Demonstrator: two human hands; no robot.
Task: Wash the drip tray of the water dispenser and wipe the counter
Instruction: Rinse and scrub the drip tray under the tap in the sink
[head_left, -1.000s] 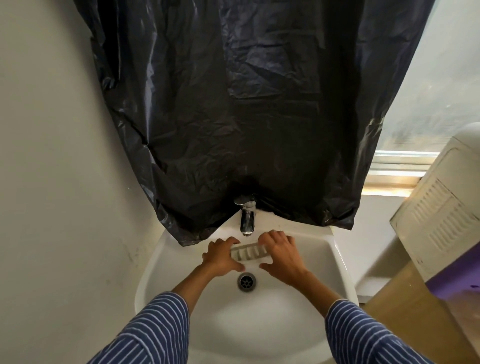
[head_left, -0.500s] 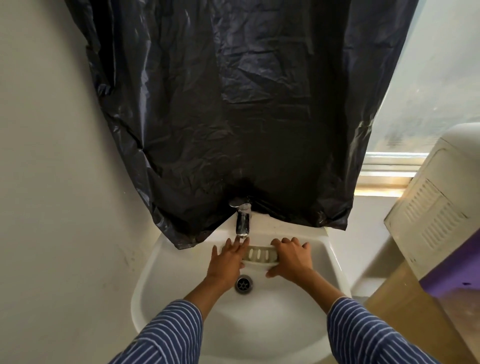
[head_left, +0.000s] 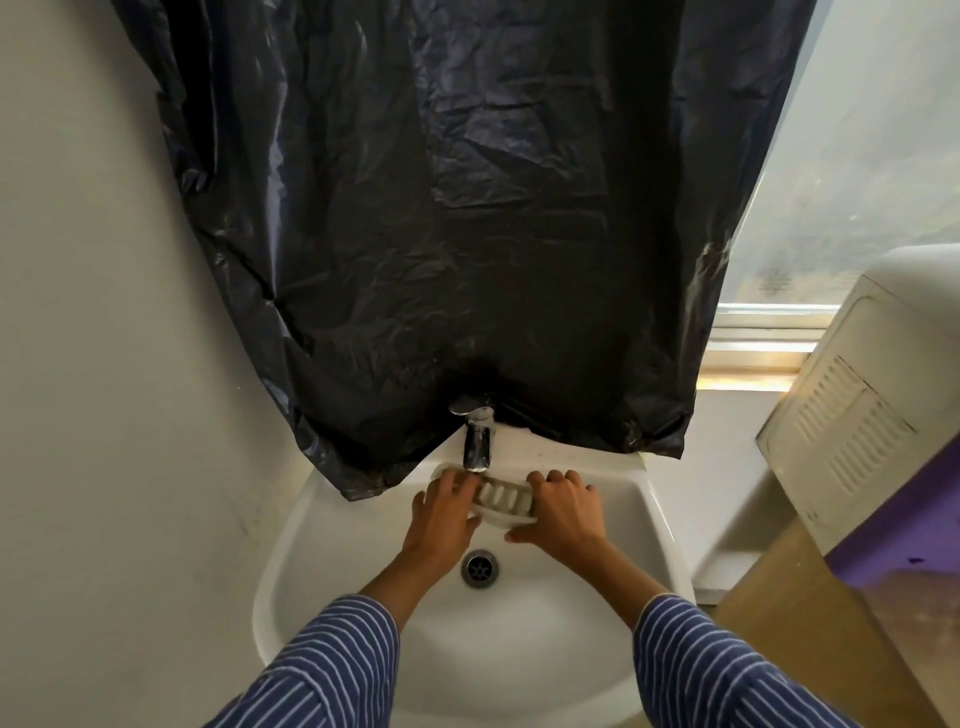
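The white slotted drip tray (head_left: 503, 498) is held flat over the white sink (head_left: 291, 566), right under the chrome tap (head_left: 477, 441). My right hand (head_left: 563, 512) grips the tray's right end, fingers curled over its far edge. My left hand (head_left: 444, 517) lies over the tray's left part with fingers spread on the slotted top. Whether water runs from the tap cannot be told. The drain (head_left: 480, 567) sits just below my hands.
A black plastic sheet (head_left: 441, 234) hangs on the wall above the sink, down to the tap. A white vented appliance (head_left: 857, 431) stands at the right on a purple surface (head_left: 904, 514), beside a wooden panel (head_left: 810, 623). A window (head_left: 857, 156) is behind it.
My left hand has slid rightward over the tray's top, fingers now spread on the slots. The tray has shifted a little toward the tap. My right hand keeps its grip.
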